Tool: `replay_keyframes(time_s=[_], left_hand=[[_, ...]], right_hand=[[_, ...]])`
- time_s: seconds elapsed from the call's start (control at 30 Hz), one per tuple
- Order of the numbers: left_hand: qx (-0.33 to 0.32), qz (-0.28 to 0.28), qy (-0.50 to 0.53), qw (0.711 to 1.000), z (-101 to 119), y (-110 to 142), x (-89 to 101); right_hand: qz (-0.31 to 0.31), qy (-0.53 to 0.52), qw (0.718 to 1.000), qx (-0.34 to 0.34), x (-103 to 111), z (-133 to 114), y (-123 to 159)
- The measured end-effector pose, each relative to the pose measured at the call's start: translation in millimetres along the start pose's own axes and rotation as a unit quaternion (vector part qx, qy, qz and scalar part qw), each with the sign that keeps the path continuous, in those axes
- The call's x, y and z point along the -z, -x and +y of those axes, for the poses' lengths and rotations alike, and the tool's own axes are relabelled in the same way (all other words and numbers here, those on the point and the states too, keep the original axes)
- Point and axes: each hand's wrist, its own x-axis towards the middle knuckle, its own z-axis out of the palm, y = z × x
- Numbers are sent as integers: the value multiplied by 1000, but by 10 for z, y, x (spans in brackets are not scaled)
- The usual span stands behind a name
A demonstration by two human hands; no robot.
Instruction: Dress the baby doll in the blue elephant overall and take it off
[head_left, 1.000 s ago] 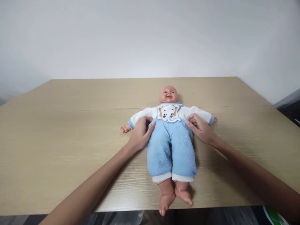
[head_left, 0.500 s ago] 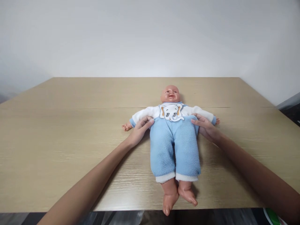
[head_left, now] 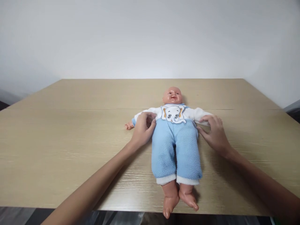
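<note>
A baby doll (head_left: 175, 137) lies on its back on a light wooden table (head_left: 70, 140), head away from me, bare feet at the near edge. It wears fluffy blue trousers and a white top with an elephant patch. My left hand (head_left: 142, 130) grips the doll's side at the waistband, below the white sleeve, fingers curled on the cloth. My right hand (head_left: 213, 133) lies over the doll's other sleeve and side, fingers bent onto the white cloth, thumb at the trousers' edge.
The table's near edge (head_left: 131, 210) runs just under the doll's feet. A white wall stands behind the table. Dark floor shows below the edge.
Both hands have shifted up from the trousers' waistband onto the doll's sides and sleeves. The doll has moved a little to the right in view.
</note>
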Motion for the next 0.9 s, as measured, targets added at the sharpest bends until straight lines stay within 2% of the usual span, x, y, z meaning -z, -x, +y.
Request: replay_keyframes(time_s=[0.1,0.17,0.3,0.4,0.5,0.6,0.73,0.8,0.9], left_hand=[[-71,21,-49,996,227,-66,-42],[-128,8,-57,990,443,-141,-121],[-213,-67,-86,971,875,-383,-421],[-249,-130,-146,948,1060,-618,-717],[-252,-205,-204,923,1109,-815,-962],[-221,-238,-250,912,1081,-898,-1067],[-219,-229,-247,916,989,-871,-1030],[-225,-209,-224,925,931,-847,-999],[-222,-174,-181,942,851,-835,-989]], right_hand=[[4,80,996,40,72,180,-24],[-3,109,993,48,90,340,-60],[-16,145,989,39,98,589,-122],[6,151,988,43,139,611,-147],[45,134,988,60,216,484,-166],[67,96,991,59,279,285,-172],[47,-82,995,-22,281,88,-156],[37,-183,980,-67,246,64,-144],[41,-279,954,-103,146,114,-112]])
